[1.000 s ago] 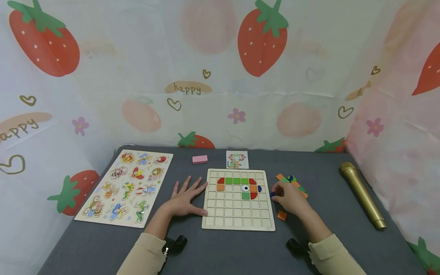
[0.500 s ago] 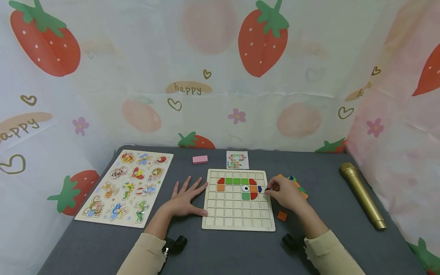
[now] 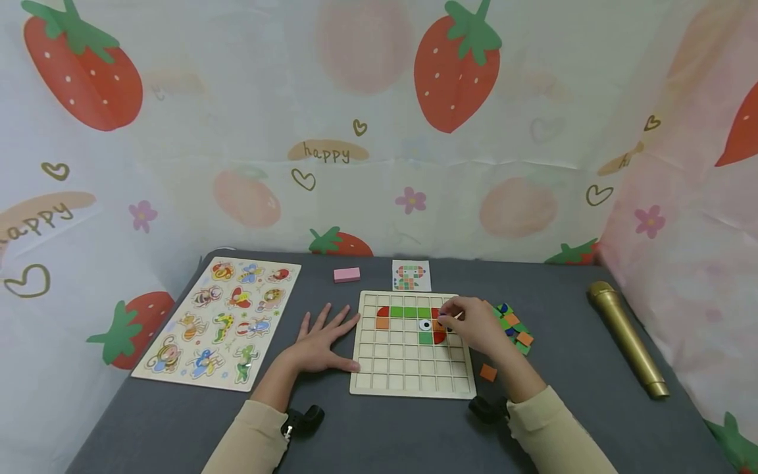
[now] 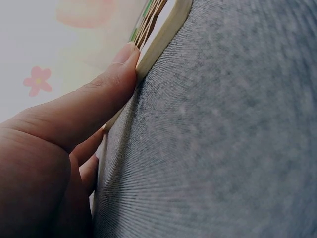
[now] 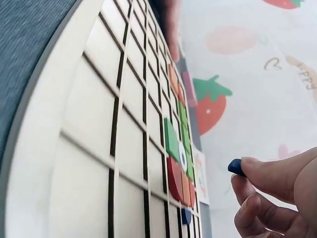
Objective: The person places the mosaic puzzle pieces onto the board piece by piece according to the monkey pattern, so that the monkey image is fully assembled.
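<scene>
A pale wooden grid board (image 3: 408,376) lies on the table, with red, green and orange tiles and a white eye tile (image 3: 424,324) in its upper cells. My left hand (image 3: 314,345) rests spread on its left side, thumb (image 4: 121,62) touching the board's edge. Over the upper right cells, my right hand (image 3: 482,329) pinches a small blue rounded tile (image 5: 236,167) between thumb and finger, held apart from the board. Another blue tile (image 5: 186,216) sits in the grid beside the red and orange ones.
A pattern card (image 3: 411,276) lies behind the board and a pink block (image 3: 347,275) to its left. A loose tile pile (image 3: 515,322), an orange tile (image 3: 488,372) and a gold microphone (image 3: 628,339) lie right. An insect picture board (image 3: 222,322) lies left.
My right hand has moved left from beside the tile pile to over the board, carrying the blue tile. The left hand has stayed at the board's edge.
</scene>
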### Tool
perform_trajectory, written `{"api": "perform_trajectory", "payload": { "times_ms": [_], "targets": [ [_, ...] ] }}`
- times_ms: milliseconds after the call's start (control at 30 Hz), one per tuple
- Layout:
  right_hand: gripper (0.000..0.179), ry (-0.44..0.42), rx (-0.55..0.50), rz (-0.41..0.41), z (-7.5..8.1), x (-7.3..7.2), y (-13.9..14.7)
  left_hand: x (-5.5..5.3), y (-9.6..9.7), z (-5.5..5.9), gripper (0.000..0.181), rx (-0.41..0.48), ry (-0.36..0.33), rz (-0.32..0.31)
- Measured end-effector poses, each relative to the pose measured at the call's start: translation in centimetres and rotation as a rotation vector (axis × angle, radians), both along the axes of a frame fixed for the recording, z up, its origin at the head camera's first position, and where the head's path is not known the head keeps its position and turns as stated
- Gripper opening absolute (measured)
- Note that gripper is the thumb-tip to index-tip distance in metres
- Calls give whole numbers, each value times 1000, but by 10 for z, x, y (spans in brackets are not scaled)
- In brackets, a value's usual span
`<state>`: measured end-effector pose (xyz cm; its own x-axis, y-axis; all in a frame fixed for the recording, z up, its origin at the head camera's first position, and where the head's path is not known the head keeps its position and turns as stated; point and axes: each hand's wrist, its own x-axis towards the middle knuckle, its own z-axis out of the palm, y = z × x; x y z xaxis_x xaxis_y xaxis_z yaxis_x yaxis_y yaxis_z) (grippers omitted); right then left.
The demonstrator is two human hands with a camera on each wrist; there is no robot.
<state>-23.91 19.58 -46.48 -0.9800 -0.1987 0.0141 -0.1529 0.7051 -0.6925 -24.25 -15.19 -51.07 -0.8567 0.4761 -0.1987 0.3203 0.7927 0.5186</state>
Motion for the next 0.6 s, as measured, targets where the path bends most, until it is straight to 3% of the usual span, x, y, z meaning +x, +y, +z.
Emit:
{"api": "perform_trajectory", "payload": {
  "times_ms": [600],
  "targets": [
    [15,-38,-132,23,-4,-13,-51,0,0,-1,106,8,1,-3]
  ]
}}
